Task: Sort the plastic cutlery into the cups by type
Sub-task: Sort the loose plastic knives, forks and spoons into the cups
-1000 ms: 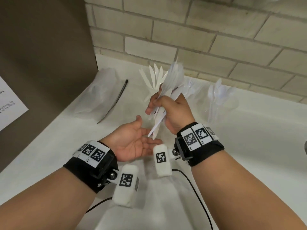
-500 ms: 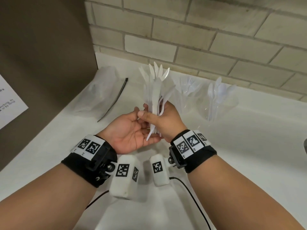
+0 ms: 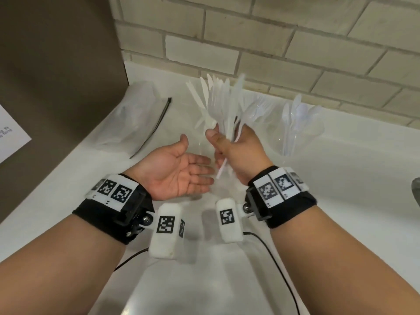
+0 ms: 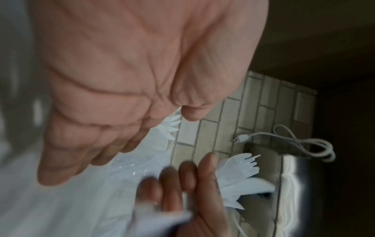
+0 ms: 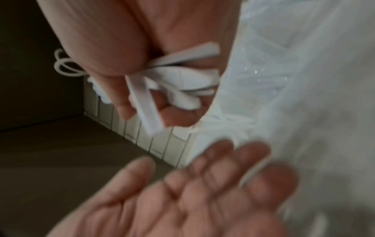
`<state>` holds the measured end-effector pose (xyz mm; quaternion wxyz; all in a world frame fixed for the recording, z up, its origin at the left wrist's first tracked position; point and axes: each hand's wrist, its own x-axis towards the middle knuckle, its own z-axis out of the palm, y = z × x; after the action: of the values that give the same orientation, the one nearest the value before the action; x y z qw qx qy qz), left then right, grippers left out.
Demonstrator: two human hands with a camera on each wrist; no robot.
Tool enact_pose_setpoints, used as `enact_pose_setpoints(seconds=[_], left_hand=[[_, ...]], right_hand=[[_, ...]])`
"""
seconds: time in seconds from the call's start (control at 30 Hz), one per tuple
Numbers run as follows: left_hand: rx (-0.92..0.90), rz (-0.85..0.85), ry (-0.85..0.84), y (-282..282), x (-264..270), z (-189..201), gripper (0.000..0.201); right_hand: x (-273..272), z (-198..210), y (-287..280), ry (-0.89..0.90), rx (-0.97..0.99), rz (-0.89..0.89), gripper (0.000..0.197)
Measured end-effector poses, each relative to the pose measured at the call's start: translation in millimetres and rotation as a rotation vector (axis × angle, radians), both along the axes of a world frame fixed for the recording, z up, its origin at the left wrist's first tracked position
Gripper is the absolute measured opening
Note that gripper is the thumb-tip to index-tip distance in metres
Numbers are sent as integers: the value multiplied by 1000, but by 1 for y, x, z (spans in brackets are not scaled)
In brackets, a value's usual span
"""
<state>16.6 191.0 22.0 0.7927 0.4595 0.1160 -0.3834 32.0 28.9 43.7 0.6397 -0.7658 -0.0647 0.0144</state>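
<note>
Two hands are showing at frame centre in the head view. Right hand is gripping a mixed bundle of white plastic cutlery, fingers and thumb curling round the handles; heads are fanning upward, handle ends are sticking out below the fist. Fork tines are showing in the bundle; other types are too blurred to sort. Right wrist view is confirming the handles crossing inside the curled fingers. Left hand is lying palm up just beside and lower left of the right hand, fingers straight, holding nothing, not touching the bundle.

Behind the hands, three clear cups are standing on the white counter along the brick wall: knife cup partly hidden by the bundle, fork cup at centre, spoon cup at right. Clear plastic bag with a black zip tie is lying at upper left.
</note>
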Motion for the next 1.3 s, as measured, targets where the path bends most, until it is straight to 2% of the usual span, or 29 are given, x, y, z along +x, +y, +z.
enact_pose_setpoints(seconds=[0.07, 0.17, 0.27, 0.4, 0.47, 0.7, 0.87, 0.93, 0.97, 1.07, 1.17, 1.23, 1.3], left_hand=[[84, 67, -30, 5, 1, -2, 78], [148, 191, -52, 10, 4, -7, 72], [248, 325, -57, 11, 8, -11, 61], [275, 333, -68, 8, 9, -12, 55], [290, 322, -79, 6, 8, -11, 55], [305, 342, -76, 9, 2, -10, 55], [250, 347, -87, 13, 0, -9, 65], [199, 341, -95, 15, 0, -8, 73], [174, 337, -98, 16, 0, -8, 76], [149, 302, -113, 9, 0, -5, 78], [141, 189, -111, -6, -2, -5, 79], [113, 75, -110, -14, -5, -5, 81], [59, -22, -114, -16, -8, -4, 83]], right_hand=[[-5, 4, -17, 7, -266, 69, 24], [-21, -2, -38, 137, -703, 275, 29], [-31, -15, -47, 213, -929, 393, 30], [-42, -26, -46, 314, -985, 477, 38], [-46, -34, -42, 302, -1050, 498, 39], [-46, -42, -31, 267, -1145, 562, 19], [-35, -36, -33, 157, -1157, 512, 17], [-28, -26, -38, 130, -1033, 423, 13], [-25, -19, -40, 119, -910, 361, 14], [-21, 2, -33, 81, -348, 192, 14], [-15, 15, -17, 127, 285, 132, 8], [-10, 20, -8, 185, 481, 151, 8], [-8, 22, -2, 219, 526, 171, 12]])
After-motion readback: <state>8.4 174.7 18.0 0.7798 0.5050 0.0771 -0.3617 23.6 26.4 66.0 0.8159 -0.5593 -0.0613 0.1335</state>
